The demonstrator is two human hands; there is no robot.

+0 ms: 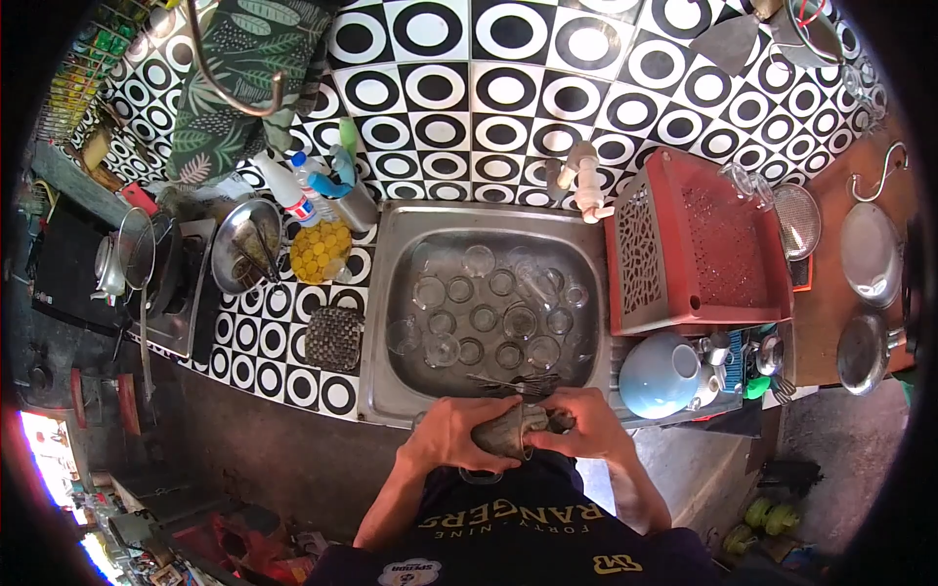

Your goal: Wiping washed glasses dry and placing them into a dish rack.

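Just past the sink's front edge, my left hand [445, 434] wraps around a greyish, see-through glass mug [500, 435], tipped on its side with its mouth to the right. A looped handle [481, 477] shows below it. My right hand [585, 423] is at the mug's mouth, with its thumb at the rim. Its fingers grip a dark greyish wad [541, 419], perhaps a cloth or scrubber, partly hidden by the fingers. Beyond my hands, the stainless steel sink [381, 308] holds several clear glasses [484, 318] and a bunch of forks [529, 384] near its front wall.
A faucet [586, 183] juts from the tiled wall. Right of the sink stand a red plastic rack [725, 242] and an upturned pale blue bowl [658, 375]. To the left are a dark woven mat [334, 337], a yellow-patterned container [319, 250], a metal bowl [247, 245] and a stove [176, 293].
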